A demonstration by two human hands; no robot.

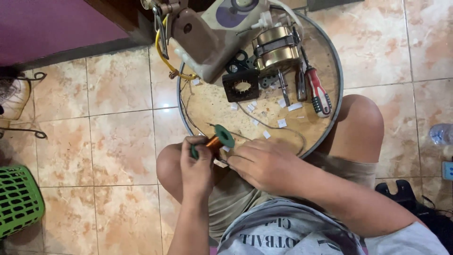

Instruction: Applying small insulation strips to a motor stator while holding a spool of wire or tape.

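2 hands at round tray (pixel 330 52) edge, left hand (pixel 197 166) gripping copper wire spool (pixel 216 140), right hand (pixel 265 163) fingers curled beside it, screwdriver (pixel 318 90) on tray.

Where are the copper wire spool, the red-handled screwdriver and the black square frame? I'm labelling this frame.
copper wire spool (pixel 218 140), head view, copper winding.
red-handled screwdriver (pixel 317 89), head view, red handle.
black square frame (pixel 229 87), head view, left side.

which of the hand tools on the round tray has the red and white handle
The screwdriver near the round tray's right rim. The tool lying just left of it is dark and grey, with no red.
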